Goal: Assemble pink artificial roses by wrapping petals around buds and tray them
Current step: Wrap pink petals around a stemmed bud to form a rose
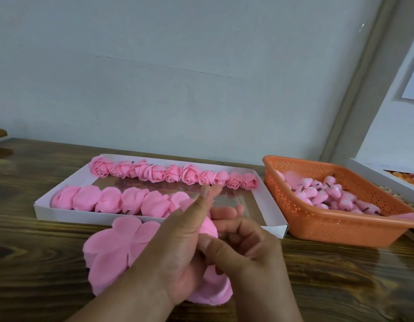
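Both hands meet over the wooden table [317, 287], working a half-made pink rose [208, 226] between them. The left hand [178, 252] curls its fingers around the rose, thumb stretched up and forward along the pink foam. The right hand [245, 247] comes in from the other side with its fingers bent, thumb pressing onto the petal material just beside the left palm, so it is pinching the same piece.

Spilling out under and to the left of the left hand lies a stack of flat petal sheets [108, 249], flat on the table.

Just beyond the fingertips sits the white cardboard tray [273, 205]. Its far row holds finished roses [173, 174] side by side; its near row holds rounded wrapped petals [108, 201] facing the other way.

Off to the right of the right hand stands an orange perforated basket [329, 228], filled with pink buds [326, 194] with dark stubs. Further right, the corner of another white tray [373, 175] shows.
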The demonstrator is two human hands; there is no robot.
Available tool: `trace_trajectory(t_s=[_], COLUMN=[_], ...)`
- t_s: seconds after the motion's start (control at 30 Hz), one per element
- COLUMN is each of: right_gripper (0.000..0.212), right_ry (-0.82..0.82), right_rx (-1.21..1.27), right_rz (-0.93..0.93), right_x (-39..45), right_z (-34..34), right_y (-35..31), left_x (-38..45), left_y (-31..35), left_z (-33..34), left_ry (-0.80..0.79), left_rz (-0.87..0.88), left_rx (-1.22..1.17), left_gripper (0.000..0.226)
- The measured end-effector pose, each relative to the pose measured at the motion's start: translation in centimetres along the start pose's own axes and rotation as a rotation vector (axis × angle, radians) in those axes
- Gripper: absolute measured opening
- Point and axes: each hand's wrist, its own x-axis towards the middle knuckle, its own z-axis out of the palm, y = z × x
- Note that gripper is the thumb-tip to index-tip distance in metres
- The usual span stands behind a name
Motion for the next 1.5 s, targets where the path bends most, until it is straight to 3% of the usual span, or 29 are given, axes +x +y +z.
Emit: trace_trajectory(t_s=[0.17,0.3,0.4,0.5,0.57,0.63,0.77,0.87,1.0,1.1,1.17,1.27,1.37,1.5], right_gripper=[0.014,0.025,0.028,0.022,0.013,0.004,0.025,0.019,0.016,0.012,0.021,0.034,0.039,0.047], right_ry=[-0.017,0.055,0.116,0.124,0.086,0.009,-0.163,-0.265,-0.292,-0.144,-0.128,-0.303,-0.474,-0.551], right_rx=[0.060,-0.248,-0.554,-0.698,-0.596,-0.394,-0.086,-0.013,-0.333,-0.495,-0.538,-0.576,-0.702,-0.770], right_rz=[0.152,-0.080,-0.288,-0.372,-0.339,-0.177,0.192,0.288,0.231,0.037,-0.095,-0.150,-0.200,-0.215], right_x=[-0.1,-0.8,-0.8,-0.9,-1.1,-1.0,-0.7,-0.6,-0.2,0.2,0.4,0.8,1.5,2.1], right_z=[-0.2,0.5,0.6,0.6,0.5,0.2,-0.6,-1.3,-3.5,-5.0,-5.2,-5.0,-4.8,-4.6], right_y=[0.2,0.8,1.0,1.0,0.6,-0.1,-0.8,-0.8,-2.5,-4.2,-5.2,-6.6,-7.8,-8.7], left_x=[0.2,0.1,0.0,-0.3,-0.4,-0.5,-0.6,-0.6,-0.6,-0.9,-1.2,-1.6,-1.8,-1.9], left_y=[0.0,-0.2,-0.3,-0.3,-0.2,0.1,0.6,0.5,0.1,0.0,0.0,-0.4,-0.6,-0.6], left_z=[-0.1,0.2,0.3,0.5,0.4,0.3,0.1,0.0,-0.3,-0.4,-0.2,0.2,0.4,0.3], left_ry=[0.002,0.038,0.042,0.004,-0.043,-0.099,-0.189,-0.209,-0.150,-0.100,-0.086,-0.172,-0.240,-0.282], left_rz=[0.036,0.090,0.149,0.182,0.184,0.187,0.203,0.206,0.351,0.484,0.514,0.577,0.657,0.642], left_rx=[0.026,0.034,0.053,0.061,0.082,0.121,0.220,0.305,0.694,0.973,1.040,1.107,1.162,1.134], left_gripper=[0.054,0.022,0.024,0.017,0.036,0.051,0.060,0.063,0.056,0.061,0.061,0.069,0.094,0.110])
